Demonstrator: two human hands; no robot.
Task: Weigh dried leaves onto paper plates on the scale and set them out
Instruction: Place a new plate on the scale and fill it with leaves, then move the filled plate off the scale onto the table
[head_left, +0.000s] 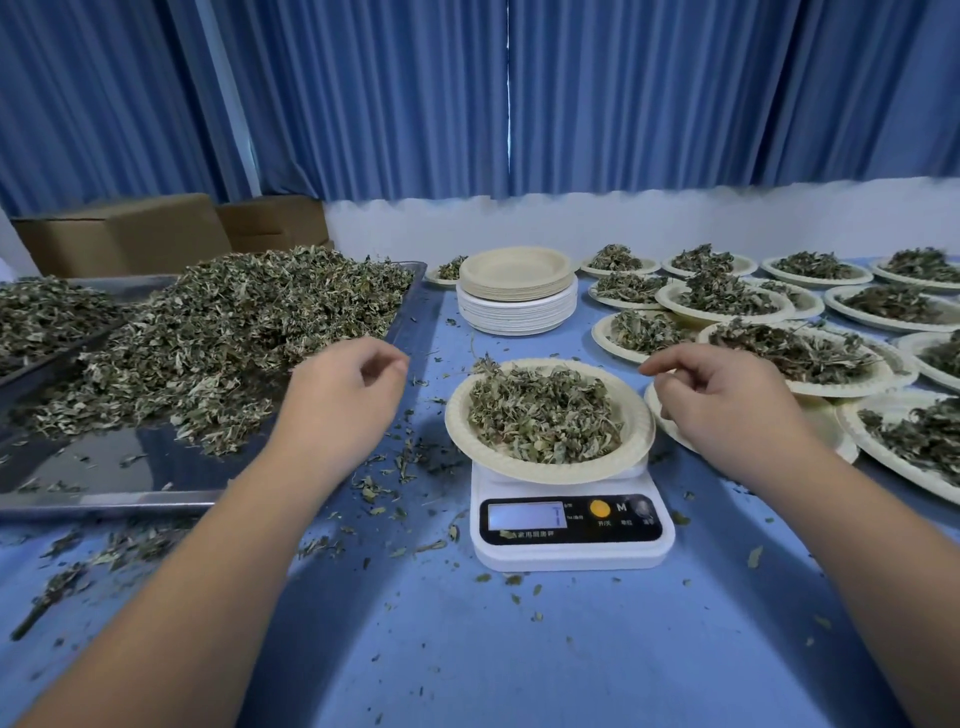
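1 plate (545, 470) lies between left hand (343, 387), right hand (722, 397).

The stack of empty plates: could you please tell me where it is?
In the head view, the stack stands behind the scale, between the leaf tray on its left and filled plates on its right.

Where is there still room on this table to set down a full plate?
The widest free patch is the blue table on the near side of the scale, bare but for crumbs. A narrower strip runs between the tray and the stack of empty plates. The right side is crowded with filled plates, some overlapping.
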